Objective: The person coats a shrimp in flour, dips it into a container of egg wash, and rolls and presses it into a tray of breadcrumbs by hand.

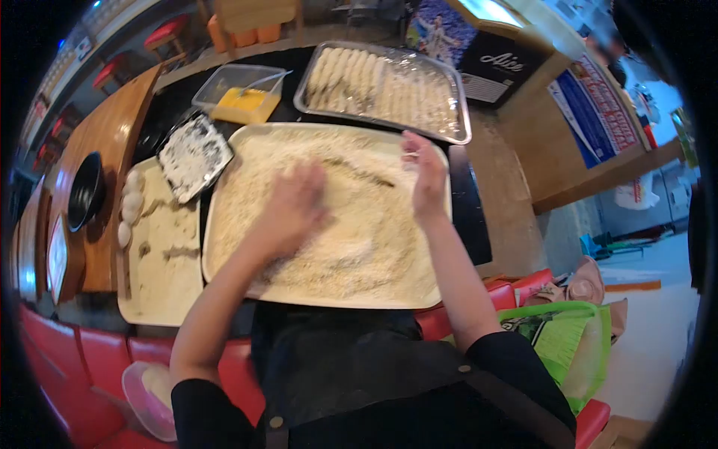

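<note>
A large cream tray (329,303) holds a wide layer of pale crumbs (366,217). My left hand (295,202) is low over the crumbs at the tray's middle left, its fingers smeared by motion. Over the tray's right side, my right hand (428,176) is raised with fingers apart and pale bits on the fingertips. Between the hands, a thin brownish strip (359,170) lies slantwise in the crumbs; I cannot tell what it is. A dark tray of white powder (194,157) leans on the crumb tray's upper left corner.
Behind stand a metal tray (460,112) of coated sticks under clear wrap and a plastic tub (217,86) with yellow liquid and a utensil. At left are a smeared cream tray (168,292), several eggs (132,202) and a black bowl (87,191). A green bag (565,337) sits at right.
</note>
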